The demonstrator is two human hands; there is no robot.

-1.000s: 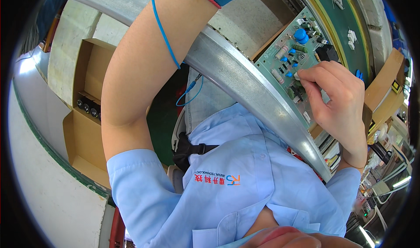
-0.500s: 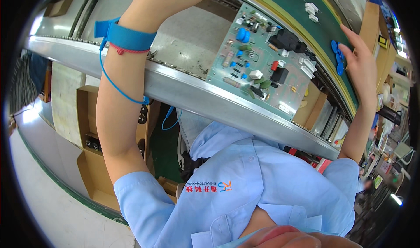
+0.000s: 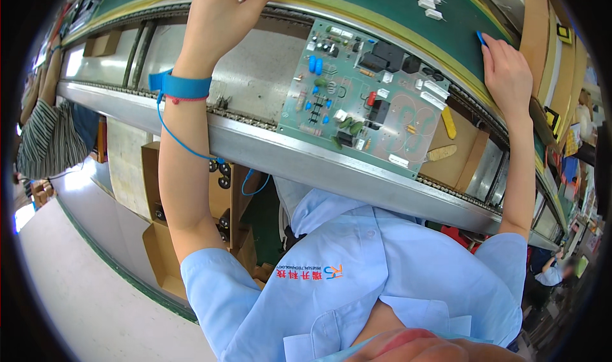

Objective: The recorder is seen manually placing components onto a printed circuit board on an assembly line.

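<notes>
A green circuit board (image 3: pixel 357 100) fitted with many small parts rests across the conveyor rails in front of me. My left hand (image 3: pixel 223 17) is above the rails, left of the board, cut off by the upper edge; its fingers look curled, and anything in them is hidden. Around that wrist is a blue strap (image 3: pixel 186 87) with a thin blue cord. Over the green belt at the right, my right hand (image 3: pixel 508 78) has its fingers closed on a blue disc component (image 3: pixel 480 38), whose edge shows at the fingertips.
White block components (image 3: pixel 428 5) lie on the green belt (image 3: pixel 395 14) beyond the board. A metal rail (image 3: pixel 287 148) runs along my side. Cardboard boxes (image 3: pixel 167 257) stand below left. A yellow tool (image 3: pixel 449 123) lies beside the board. Another person's arm (image 3: pixel 50 81) is at far left.
My right hand has closed at the blue discs, which lay in view on the belt before. My left hand shows more of its fingers. The whole view has shifted.
</notes>
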